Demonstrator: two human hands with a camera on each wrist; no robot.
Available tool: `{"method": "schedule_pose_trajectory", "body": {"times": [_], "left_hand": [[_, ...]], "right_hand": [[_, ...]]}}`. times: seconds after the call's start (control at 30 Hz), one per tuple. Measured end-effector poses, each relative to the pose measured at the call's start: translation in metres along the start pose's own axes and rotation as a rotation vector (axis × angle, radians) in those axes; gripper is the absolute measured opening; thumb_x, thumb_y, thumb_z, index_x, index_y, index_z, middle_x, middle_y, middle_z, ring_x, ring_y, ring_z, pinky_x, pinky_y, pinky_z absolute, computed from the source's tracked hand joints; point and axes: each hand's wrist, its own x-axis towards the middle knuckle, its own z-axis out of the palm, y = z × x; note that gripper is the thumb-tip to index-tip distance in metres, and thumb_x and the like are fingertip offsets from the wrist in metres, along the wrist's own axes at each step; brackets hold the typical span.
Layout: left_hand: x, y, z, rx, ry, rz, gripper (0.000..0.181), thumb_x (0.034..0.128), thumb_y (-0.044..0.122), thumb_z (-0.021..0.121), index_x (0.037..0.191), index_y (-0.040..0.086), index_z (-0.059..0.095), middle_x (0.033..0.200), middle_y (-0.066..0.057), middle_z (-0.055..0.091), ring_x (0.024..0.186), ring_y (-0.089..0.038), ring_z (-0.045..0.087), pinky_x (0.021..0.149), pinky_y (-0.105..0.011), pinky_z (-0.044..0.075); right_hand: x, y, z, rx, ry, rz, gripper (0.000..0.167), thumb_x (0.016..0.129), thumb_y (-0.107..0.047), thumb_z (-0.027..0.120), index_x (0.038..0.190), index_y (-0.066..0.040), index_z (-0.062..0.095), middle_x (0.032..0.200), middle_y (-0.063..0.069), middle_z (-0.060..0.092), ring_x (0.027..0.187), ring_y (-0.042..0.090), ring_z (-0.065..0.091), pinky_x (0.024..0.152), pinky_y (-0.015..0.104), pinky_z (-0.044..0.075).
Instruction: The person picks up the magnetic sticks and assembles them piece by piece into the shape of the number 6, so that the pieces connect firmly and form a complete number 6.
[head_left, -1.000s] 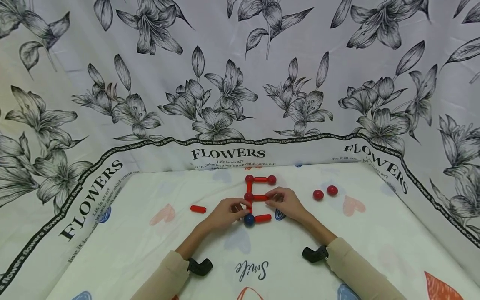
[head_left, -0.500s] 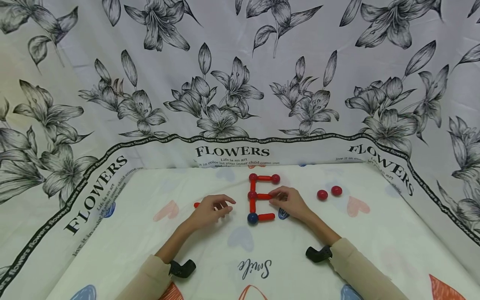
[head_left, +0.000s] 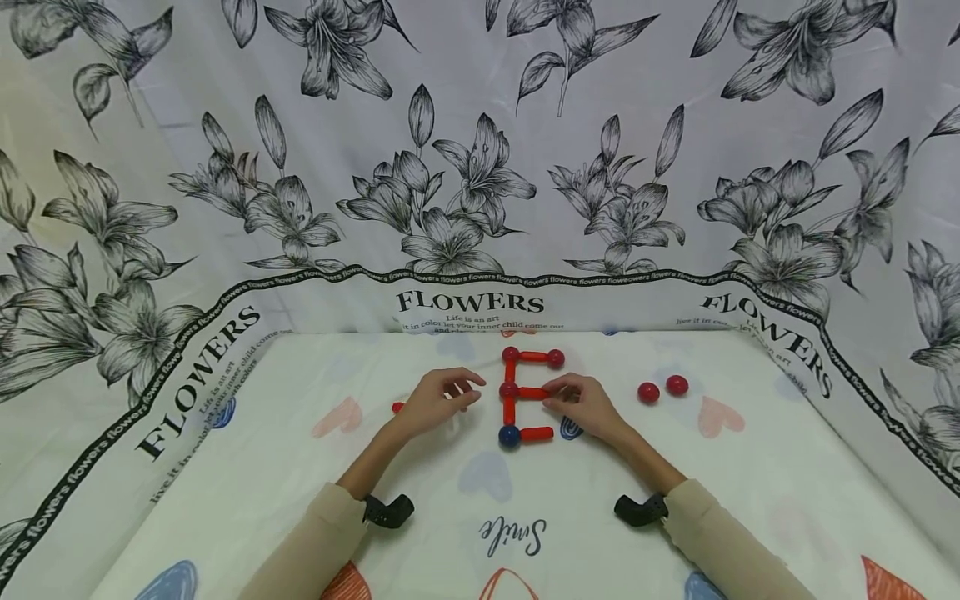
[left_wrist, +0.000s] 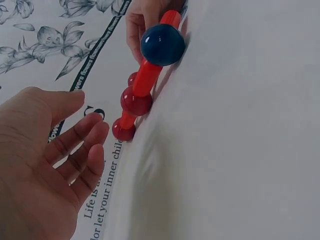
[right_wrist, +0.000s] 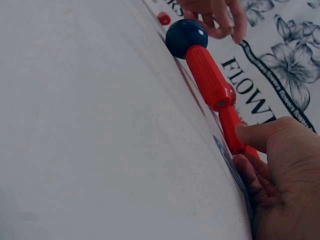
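An E-shaped figure of red rods and balls lies on the pale cloth, in the middle of the head view. A blue ball forms its near corner, with the bottom rod pointing right from it. My right hand pinches the free end of the middle rod between thumb and fingers. Left of the figure hovers my left hand, fingers relaxed and apart, touching nothing. In the left wrist view, a gap separates it from the red middle ball. A ball caps the top rod.
Behind my left hand a loose red rod lies mostly hidden. Two loose red balls sit right of my right hand. Flower-printed cloth rises at the back and both sides. Black cameras are strapped to my wrists.
My left hand has let go of the figure's lower upright rod, drawn away to the left, then shifted slightly forward. My right hand stays at the middle rod. The head view has shifted slightly.
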Motion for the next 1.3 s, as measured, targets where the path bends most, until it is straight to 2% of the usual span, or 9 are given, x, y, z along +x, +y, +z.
{"method": "schedule_pose_trajectory", "body": {"times": [0.17, 0.33, 0.47, 0.67, 0.8, 0.97, 1.07, 1.17, 1.3], "left_hand": [[0.017, -0.006, 0.021, 0.016, 0.032, 0.018, 0.024, 0.0885, 0.025, 0.066, 0.111, 0.016, 0.067, 0.092, 0.001, 0.066, 0.074, -0.017, 0.061, 0.065, -0.027, 0.051], [0.032, -0.01, 0.039, -0.003, 0.081, -0.038, 0.024, 0.0875, 0.024, 0.068, 0.111, 0.018, 0.066, 0.099, -0.001, 0.064, 0.08, -0.016, 0.061, 0.067, -0.025, 0.052], [0.039, -0.013, 0.051, 0.015, 0.096, -0.078, 0.024, 0.0853, 0.032, 0.07, 0.107, 0.021, 0.068, 0.099, 0.001, 0.063, 0.085, -0.014, 0.059, 0.072, -0.024, 0.05], [0.045, -0.009, 0.059, 0.107, 0.108, -0.081, 0.031, 0.0793, 0.044, 0.073, 0.103, 0.025, 0.072, 0.09, 0.002, 0.058, 0.082, -0.014, 0.054, 0.07, -0.027, 0.045], [0.049, -0.008, 0.064, 0.132, 0.088, -0.079, 0.027, 0.0815, 0.045, 0.07, 0.103, 0.028, 0.071, 0.086, 0.004, 0.056, 0.078, -0.012, 0.052, 0.066, -0.024, 0.044], [0.052, -0.004, 0.07, 0.196, 0.039, -0.054, 0.023, 0.0871, 0.042, 0.062, 0.106, 0.032, 0.069, 0.086, 0.004, 0.053, 0.077, -0.011, 0.051, 0.061, -0.024, 0.042], [0.052, -0.003, 0.073, 0.244, 0.039, -0.051, 0.021, 0.0879, 0.041, 0.061, 0.106, 0.034, 0.069, 0.086, 0.004, 0.051, 0.076, -0.011, 0.049, 0.059, -0.024, 0.041], [0.051, -0.004, 0.076, 0.279, 0.074, -0.068, 0.021, 0.0867, 0.044, 0.062, 0.104, 0.033, 0.069, 0.086, 0.004, 0.051, 0.076, -0.01, 0.048, 0.059, -0.023, 0.04], [0.049, -0.005, 0.08, 0.276, 0.119, -0.114, 0.021, 0.0841, 0.046, 0.064, 0.099, 0.033, 0.069, 0.086, 0.003, 0.052, 0.076, -0.011, 0.048, 0.059, -0.024, 0.038]], "right_hand": [[0.001, 0.0, 0.003, 0.008, -0.011, 0.003, 0.024, 0.085, -0.029, 0.071, 0.107, -0.021, 0.069, 0.1, -0.005, 0.069, 0.087, 0.016, 0.06, 0.078, 0.024, 0.05], [0.003, 0.001, 0.002, 0.014, -0.027, 0.009, 0.027, 0.084, -0.032, 0.071, 0.109, -0.02, 0.069, 0.102, -0.004, 0.069, 0.089, 0.017, 0.06, 0.079, 0.024, 0.05], [0.004, 0.002, -0.01, 0.05, -0.066, 0.05, 0.035, 0.084, -0.036, 0.071, 0.113, -0.018, 0.068, 0.106, -0.001, 0.068, 0.092, 0.018, 0.061, 0.076, 0.024, 0.052], [0.0, -0.01, -0.047, -0.014, -0.085, 0.086, 0.043, 0.083, -0.041, 0.07, 0.117, -0.016, 0.066, 0.108, 0.002, 0.067, 0.094, 0.021, 0.061, 0.077, 0.026, 0.051], [-0.004, -0.013, -0.081, -0.09, -0.035, 0.083, 0.047, 0.083, -0.043, 0.069, 0.119, -0.014, 0.065, 0.106, 0.003, 0.068, 0.092, 0.021, 0.059, 0.073, 0.027, 0.049], [-0.011, -0.002, -0.122, -0.185, 0.013, 0.131, 0.05, 0.081, -0.047, 0.07, 0.118, -0.014, 0.066, 0.109, 0.004, 0.068, 0.089, 0.02, 0.059, 0.069, 0.027, 0.046], [-0.016, 0.006, -0.138, -0.23, -0.004, 0.169, 0.052, 0.08, -0.048, 0.07, 0.119, -0.014, 0.065, 0.113, 0.007, 0.066, 0.084, 0.02, 0.058, 0.063, 0.027, 0.045], [-0.022, 0.015, -0.149, -0.249, -0.036, 0.207, 0.052, 0.079, -0.046, 0.072, 0.12, -0.015, 0.064, 0.114, 0.008, 0.066, 0.075, 0.021, 0.057, 0.058, 0.026, 0.044], [-0.028, 0.024, -0.152, -0.241, -0.123, 0.229, 0.05, 0.079, -0.036, 0.076, 0.121, -0.012, 0.064, 0.104, 0.011, 0.069, 0.067, 0.02, 0.06, 0.058, 0.027, 0.045]]}}
